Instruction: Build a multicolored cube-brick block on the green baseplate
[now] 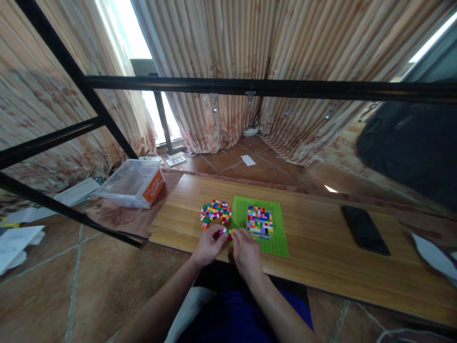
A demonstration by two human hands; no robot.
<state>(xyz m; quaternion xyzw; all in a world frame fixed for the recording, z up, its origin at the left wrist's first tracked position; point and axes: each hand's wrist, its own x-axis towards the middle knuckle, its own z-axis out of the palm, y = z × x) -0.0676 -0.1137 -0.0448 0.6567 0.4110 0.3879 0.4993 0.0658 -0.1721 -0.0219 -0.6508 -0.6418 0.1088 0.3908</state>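
Fingers (240,235) partly hide held bricks (225,231); count unclear.

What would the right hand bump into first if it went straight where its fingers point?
The right hand would probably bump the small building bricks by the left hand first, though depth is unclear.

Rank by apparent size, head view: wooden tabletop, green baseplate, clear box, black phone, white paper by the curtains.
1. Wooden tabletop
2. Green baseplate and clear box: too close to rank
3. Black phone
4. White paper
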